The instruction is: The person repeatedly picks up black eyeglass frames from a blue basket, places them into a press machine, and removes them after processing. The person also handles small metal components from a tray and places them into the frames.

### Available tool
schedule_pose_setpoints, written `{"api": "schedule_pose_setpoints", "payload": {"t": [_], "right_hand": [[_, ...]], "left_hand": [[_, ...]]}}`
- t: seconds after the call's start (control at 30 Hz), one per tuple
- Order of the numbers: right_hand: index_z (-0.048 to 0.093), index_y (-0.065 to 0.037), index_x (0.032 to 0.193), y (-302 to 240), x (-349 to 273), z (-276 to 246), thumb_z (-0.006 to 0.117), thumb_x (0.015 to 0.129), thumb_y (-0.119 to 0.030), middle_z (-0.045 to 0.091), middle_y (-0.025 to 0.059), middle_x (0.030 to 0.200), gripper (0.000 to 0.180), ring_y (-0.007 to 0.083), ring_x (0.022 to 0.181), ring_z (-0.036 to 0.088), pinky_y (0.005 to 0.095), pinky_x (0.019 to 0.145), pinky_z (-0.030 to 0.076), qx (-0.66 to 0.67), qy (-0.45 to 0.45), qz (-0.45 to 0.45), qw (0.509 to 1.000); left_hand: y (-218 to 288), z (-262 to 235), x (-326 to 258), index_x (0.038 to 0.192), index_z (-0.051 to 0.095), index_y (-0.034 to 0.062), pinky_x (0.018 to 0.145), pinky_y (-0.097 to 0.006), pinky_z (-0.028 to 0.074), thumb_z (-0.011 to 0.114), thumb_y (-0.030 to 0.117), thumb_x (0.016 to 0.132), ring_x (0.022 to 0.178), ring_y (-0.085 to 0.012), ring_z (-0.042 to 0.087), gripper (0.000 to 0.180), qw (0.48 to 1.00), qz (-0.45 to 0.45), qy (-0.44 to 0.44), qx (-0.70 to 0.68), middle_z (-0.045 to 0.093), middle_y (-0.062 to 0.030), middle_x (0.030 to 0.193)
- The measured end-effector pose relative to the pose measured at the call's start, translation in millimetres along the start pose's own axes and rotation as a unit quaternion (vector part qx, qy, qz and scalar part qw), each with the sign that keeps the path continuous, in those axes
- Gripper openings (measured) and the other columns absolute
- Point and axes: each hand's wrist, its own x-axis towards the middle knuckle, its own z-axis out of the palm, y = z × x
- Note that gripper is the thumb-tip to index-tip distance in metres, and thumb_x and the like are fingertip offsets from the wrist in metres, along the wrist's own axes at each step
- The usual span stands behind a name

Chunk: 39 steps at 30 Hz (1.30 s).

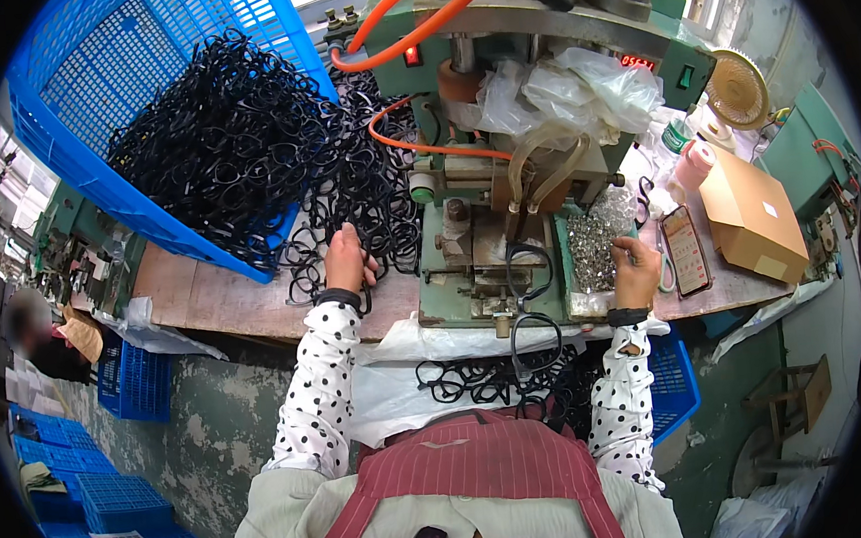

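- Head view, looking down over my red striped apron and polka-dot sleeves at a worn wooden surface (206,298).
- My left hand (346,259) rests on a spill of thin black elastic loops (367,199), fingers curled closed around a few strands. The loops pour from a tilted blue plastic crate (96,122), which seems propped so that they slide within my reach.
- My right hand (636,268) dips into a shallow tray of small silvery metal clips (597,244), fingertips pinched together; I cannot tell whether a clip is between them.
- Between my hands stands a green metal press machine (486,216) with orange hoses, close enough to feed from either side.
- One black loop (529,268) hangs over the machine's front plate; more lie on white plastic sheeting (397,370) in my lap.
- The loops look slim, limp and tangled, matte black.
- Beside the tray lie a phone (687,249) and a brown cardboard box (753,215).
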Motion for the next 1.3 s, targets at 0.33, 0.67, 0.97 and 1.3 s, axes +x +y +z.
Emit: {"api": "schedule_pose_setpoints", "payload": {"t": [0.33,0.67,0.97,1.3], "right_hand": [[0.070,0.001,0.096,-116.8,-9.5,-1.5,0.068,0.083,0.001,0.066,0.0002,0.081,0.013,0.0063,0.073,0.057,0.0202,0.068,0.045,0.370,-0.109,0.100,0.917],[0.068,-0.003,0.098,-167.2,-20.3,7.1,0.071,0.074,-0.001,0.063,0.0082,0.093,0.025,0.0194,0.077,0.062,0.0286,0.074,0.048,0.291,-0.067,-0.016,0.954],[0.044,0.005,0.125,-183.3,-17.9,14.8,0.073,0.074,0.001,0.065,0.0118,0.093,0.059,0.0154,0.082,0.064,0.0278,0.077,0.050,0.402,-0.121,0.095,0.903],[0.058,-0.002,0.116,-143.3,-1.5,8.8,0.073,0.074,-0.002,0.069,0.0083,0.095,0.045,0.0181,0.090,0.065,0.0314,0.081,0.050,0.266,-0.068,0.039,0.961]], "left_hand": [[-2.9,10.8,-43.4,0.085,0.047,0.0072,0.052,-0.048,0.045,0.055,0.037,0.095,0.059,-0.0393,0.060,0.033,0.864,0.322,0.014,0.387,0.059,-0.0154,0.062],[164.0,8.2,-119.0,0.090,0.050,0.0021,0.052,-0.030,0.047,0.055,0.026,0.097,0.057,-0.0234,0.064,0.025,0.830,0.494,-0.191,0.177,0.060,-0.0104,0.066],[172.4,49.3,-108.8,0.101,0.058,0.0012,0.068,-0.029,0.051,0.056,0.016,0.097,0.071,-0.0197,0.065,0.016,0.906,0.408,-0.108,0.012,0.068,-0.0092,0.083],[95.3,82.4,-141.1,0.121,0.059,0.0017,0.095,-0.043,0.050,0.066,0.014,0.086,0.105,-0.0295,0.063,0.037,0.664,0.711,-0.195,0.125,0.063,-0.0153,0.119]]}}
